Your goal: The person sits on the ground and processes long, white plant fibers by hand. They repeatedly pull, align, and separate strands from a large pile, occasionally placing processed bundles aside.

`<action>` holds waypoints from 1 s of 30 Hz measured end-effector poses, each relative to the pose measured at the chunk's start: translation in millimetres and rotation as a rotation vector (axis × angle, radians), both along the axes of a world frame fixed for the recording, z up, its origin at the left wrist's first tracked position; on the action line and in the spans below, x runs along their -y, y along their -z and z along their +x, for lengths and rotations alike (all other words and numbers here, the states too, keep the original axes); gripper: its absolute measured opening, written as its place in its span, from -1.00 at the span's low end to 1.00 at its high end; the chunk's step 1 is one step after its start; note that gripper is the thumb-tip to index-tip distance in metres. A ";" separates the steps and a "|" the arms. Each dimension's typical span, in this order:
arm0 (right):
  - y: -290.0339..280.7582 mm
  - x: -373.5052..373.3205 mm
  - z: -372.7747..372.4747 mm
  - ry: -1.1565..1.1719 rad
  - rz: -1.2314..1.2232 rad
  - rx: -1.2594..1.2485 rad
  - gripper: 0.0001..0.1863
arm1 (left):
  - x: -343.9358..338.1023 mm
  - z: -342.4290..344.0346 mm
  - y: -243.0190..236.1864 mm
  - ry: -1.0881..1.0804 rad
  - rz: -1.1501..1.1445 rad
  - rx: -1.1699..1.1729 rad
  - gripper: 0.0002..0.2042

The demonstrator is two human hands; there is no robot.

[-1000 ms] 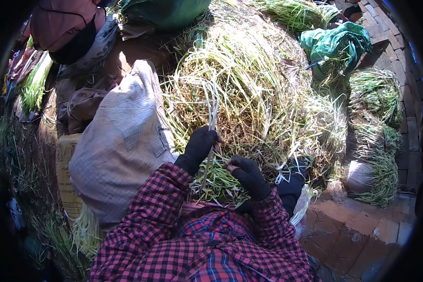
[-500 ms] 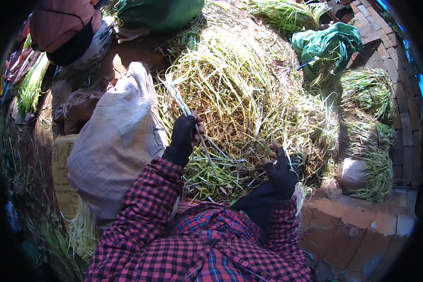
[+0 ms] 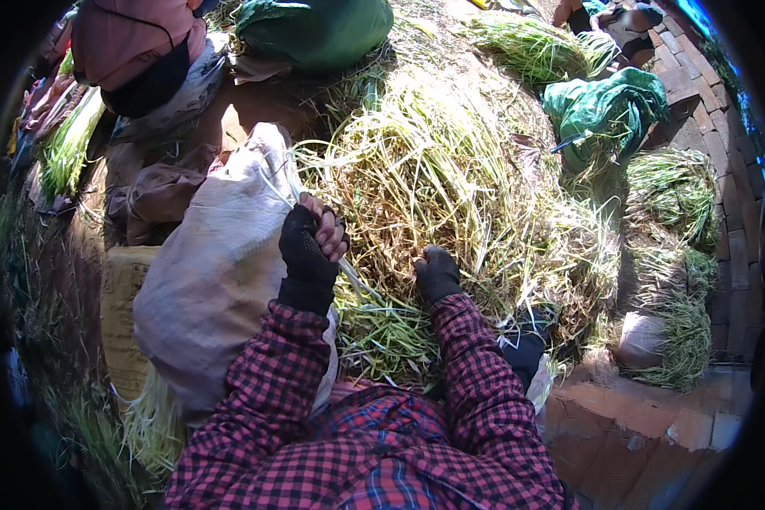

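Note:
My left hand (image 3: 313, 245), in a black fingerless glove, is closed around a few thin pale stalks (image 3: 354, 280). Their ends stick out below the fist, next to the upper edge of a whitish woven sack (image 3: 208, 263). My right hand (image 3: 438, 274), gloved the same way, rests against the near side of a big heap of long green and straw-coloured stalks (image 3: 433, 161). Its fingers look curled in; whatever they may hold is hidden. Shorter green trimmings (image 3: 387, 336) lie between my forearms, just in front of my lap.
At the left, a yellowish box (image 3: 126, 314) stands beside the sack. A person in a pink top (image 3: 136, 42) and a full green sack (image 3: 314, 34) are at the far left. Green sheeting (image 3: 608, 110) and bundled stalks (image 3: 671, 191) lie right, by a brick edge (image 3: 739, 255).
My left hand has moved slightly left and down, toward the sack, with its stalks. My right hand has swung left and inward to the heap, its fingers now curled.

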State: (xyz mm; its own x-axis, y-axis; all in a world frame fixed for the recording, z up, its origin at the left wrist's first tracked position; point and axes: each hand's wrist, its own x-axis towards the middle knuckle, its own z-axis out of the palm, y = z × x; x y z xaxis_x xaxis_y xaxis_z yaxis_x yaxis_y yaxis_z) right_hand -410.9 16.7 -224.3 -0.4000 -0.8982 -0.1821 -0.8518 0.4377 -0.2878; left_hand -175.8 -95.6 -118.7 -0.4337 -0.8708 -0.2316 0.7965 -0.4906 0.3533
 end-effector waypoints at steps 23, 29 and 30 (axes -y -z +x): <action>-81.0 -27.6 57.3 0.222 0.004 1.309 -0.74 | -41.4 -35.1 47.3 0.381 -0.221 0.553 -0.75; -45.1 -8.2 60.8 0.328 -0.040 1.719 -0.78 | -32.9 -29.7 32.8 0.491 -0.317 0.545 -0.81; -46.2 -10.0 60.3 0.328 -0.009 1.734 -0.81 | -32.1 -28.7 31.3 0.500 -0.327 0.550 -0.82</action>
State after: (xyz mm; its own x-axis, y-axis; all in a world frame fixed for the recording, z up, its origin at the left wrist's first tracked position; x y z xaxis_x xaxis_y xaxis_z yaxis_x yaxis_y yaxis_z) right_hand -350.5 26.7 -178.1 0.0836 -0.8311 -0.5498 0.5235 0.5061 -0.6854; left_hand -204.6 -63.5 -149.9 -0.6874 -0.6650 -0.2920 0.1815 -0.5466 0.8175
